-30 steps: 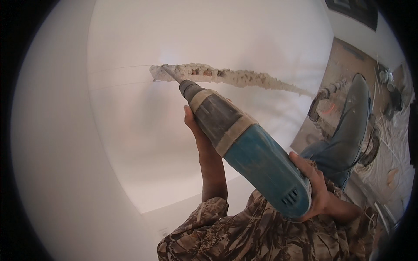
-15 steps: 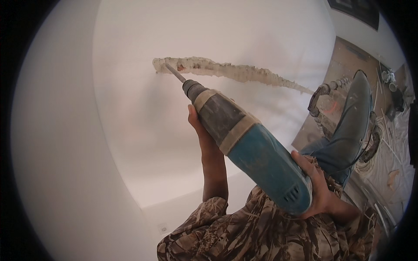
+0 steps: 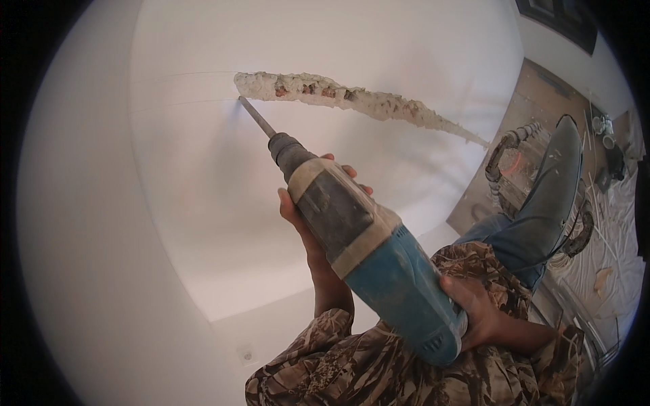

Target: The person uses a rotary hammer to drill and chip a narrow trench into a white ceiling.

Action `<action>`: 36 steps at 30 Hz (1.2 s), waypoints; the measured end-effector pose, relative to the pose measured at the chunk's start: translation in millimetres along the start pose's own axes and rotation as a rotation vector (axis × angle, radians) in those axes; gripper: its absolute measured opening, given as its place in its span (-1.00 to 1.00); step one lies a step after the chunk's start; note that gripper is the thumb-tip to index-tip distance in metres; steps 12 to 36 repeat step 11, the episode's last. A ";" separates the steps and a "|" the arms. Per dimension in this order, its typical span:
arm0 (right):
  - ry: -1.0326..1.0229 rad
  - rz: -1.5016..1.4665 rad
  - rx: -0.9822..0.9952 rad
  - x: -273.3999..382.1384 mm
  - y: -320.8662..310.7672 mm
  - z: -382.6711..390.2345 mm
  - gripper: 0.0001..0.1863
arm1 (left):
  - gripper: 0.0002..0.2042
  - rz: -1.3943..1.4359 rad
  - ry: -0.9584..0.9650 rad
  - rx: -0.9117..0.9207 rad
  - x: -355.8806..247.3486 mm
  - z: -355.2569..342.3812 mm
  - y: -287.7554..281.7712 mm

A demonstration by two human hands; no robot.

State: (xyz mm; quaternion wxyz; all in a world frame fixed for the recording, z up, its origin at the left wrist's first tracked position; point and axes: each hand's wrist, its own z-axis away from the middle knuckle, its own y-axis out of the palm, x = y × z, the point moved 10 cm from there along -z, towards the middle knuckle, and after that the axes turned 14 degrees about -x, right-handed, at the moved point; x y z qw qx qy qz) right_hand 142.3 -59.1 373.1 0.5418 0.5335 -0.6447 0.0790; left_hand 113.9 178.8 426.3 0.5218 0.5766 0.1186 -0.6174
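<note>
A blue and black hammer drill [image 3: 399, 271] with a long steel bit [image 3: 257, 116] slants up to the left in both my hands. My left hand [image 3: 292, 215] wraps the front of its body from beneath, thumb on the near side and fingertips on the far side. At the rear, my right hand [image 3: 481, 308] grips the handle, mostly hidden behind the casing. The bit's tip meets the white wall [image 3: 203, 176] just below the left end of a rough chiselled groove [image 3: 311, 88]. Reddish patches show in this groove, and two faint lines run left from its end.
Blue-trousered leg [image 3: 542, 203] fills the right side, with a dark ribbed loop [image 3: 497, 162] beside it. Rods and scraps lie on plastic sheeting [image 3: 613, 243] at the far right. A wall socket [image 3: 245, 354] sits low; a dark-framed window [image 3: 562, 20] is at upper right.
The bit's tip has moved from inside the groove's left end to just below its lower edge. The drill's rear has dropped lower, and both hands have moved with it.
</note>
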 end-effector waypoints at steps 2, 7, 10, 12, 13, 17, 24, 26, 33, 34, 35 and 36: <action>-0.013 0.008 0.009 -2.4 13.9 16.5 0.29 | -0.09 0.069 -0.036 0.081 -2.3 0.5 -2.5; -0.097 0.057 -0.045 -11.0 26.7 26.2 0.32 | -0.04 0.035 -0.040 0.154 -0.3 -4.0 -7.2; -0.124 0.086 -0.033 -7.7 30.3 25.9 0.31 | -0.03 0.062 -0.041 0.127 -4.3 2.6 -12.2; -0.133 0.104 -0.022 -5.4 32.7 24.1 0.30 | -0.03 0.059 -0.043 0.138 -4.8 3.6 -8.2; -0.133 0.104 -0.022 -5.4 32.7 24.1 0.30 | -0.03 0.059 -0.043 0.138 -4.8 3.6 -8.2; -0.133 0.104 -0.022 -5.4 32.7 24.1 0.30 | -0.03 0.059 -0.043 0.138 -4.8 3.6 -8.2; -0.133 0.104 -0.022 -5.4 32.7 24.1 0.30 | -0.03 0.059 -0.043 0.138 -4.8 3.6 -8.2; -0.133 0.104 -0.022 -5.4 32.7 24.1 0.30 | -0.03 0.059 -0.043 0.138 -4.8 3.6 -8.2; -0.133 0.104 -0.022 -5.4 32.7 24.1 0.30 | -0.03 0.059 -0.043 0.138 -4.8 3.6 -8.2; -0.133 0.104 -0.022 -5.4 32.7 24.1 0.30 | -0.03 0.059 -0.043 0.138 -4.8 3.6 -8.2; -0.133 0.104 -0.022 -5.4 32.7 24.1 0.30 | -0.03 0.059 -0.043 0.138 -4.8 3.6 -8.2; -0.133 0.104 -0.022 -5.4 32.7 24.1 0.30 | -0.03 0.059 -0.043 0.138 -4.8 3.6 -8.2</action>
